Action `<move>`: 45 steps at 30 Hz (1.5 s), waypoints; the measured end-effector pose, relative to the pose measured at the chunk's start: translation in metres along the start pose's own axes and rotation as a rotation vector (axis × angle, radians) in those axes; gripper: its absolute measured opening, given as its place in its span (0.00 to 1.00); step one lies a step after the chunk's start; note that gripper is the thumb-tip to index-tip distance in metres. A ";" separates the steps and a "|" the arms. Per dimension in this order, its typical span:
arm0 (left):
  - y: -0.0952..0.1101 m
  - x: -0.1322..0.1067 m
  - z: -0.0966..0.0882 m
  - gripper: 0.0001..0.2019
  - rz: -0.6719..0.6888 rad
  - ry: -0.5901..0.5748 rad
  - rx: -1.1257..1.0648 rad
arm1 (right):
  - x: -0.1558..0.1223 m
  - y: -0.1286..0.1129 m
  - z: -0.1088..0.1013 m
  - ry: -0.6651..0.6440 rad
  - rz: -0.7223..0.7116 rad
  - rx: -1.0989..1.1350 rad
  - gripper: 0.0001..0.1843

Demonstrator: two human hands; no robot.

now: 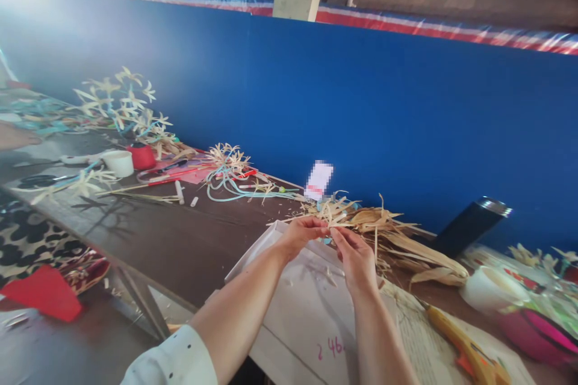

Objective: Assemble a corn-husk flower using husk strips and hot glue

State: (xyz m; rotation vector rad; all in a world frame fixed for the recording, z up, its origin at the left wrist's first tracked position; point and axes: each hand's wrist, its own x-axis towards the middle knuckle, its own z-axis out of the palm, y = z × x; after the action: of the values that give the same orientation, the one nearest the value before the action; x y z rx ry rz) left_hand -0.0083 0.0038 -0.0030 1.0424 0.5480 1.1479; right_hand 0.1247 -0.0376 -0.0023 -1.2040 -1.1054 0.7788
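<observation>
Here, pale strips [333, 215] in hands [357, 255], scraps [331, 277] in the white tray [307, 286].

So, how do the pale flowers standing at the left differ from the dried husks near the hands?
The flowers stand up above the table, while the husks lie low on it. The flowers are cream and blue-stemmed; the husks are mostly tan. The flowers open into star shapes; the husks form long, loose strips. Both are beside the blue partition.

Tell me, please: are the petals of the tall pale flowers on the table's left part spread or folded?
Spread: on the tall pale flowers, narrow petals fan outward from the centres.
</observation>
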 end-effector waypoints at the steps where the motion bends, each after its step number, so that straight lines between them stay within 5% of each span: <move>1: 0.000 0.000 0.001 0.16 0.001 -0.001 0.010 | 0.000 -0.001 0.000 -0.001 0.005 0.007 0.21; 17: -0.004 0.000 0.001 0.16 -0.028 -0.023 0.041 | 0.001 0.000 -0.001 -0.105 0.131 0.260 0.16; 32: -0.001 -0.001 0.004 0.14 -0.012 -0.095 0.027 | 0.001 -0.001 -0.006 -0.113 0.131 0.317 0.13; 45: -0.004 -0.001 0.007 0.15 0.028 -0.042 0.149 | 0.003 0.001 -0.008 -0.077 0.135 0.272 0.13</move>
State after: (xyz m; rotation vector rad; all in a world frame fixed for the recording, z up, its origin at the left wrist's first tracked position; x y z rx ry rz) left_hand -0.0008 0.0003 -0.0039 1.2032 0.5943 1.1194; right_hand 0.1330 -0.0367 -0.0029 -1.0315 -0.9515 1.0512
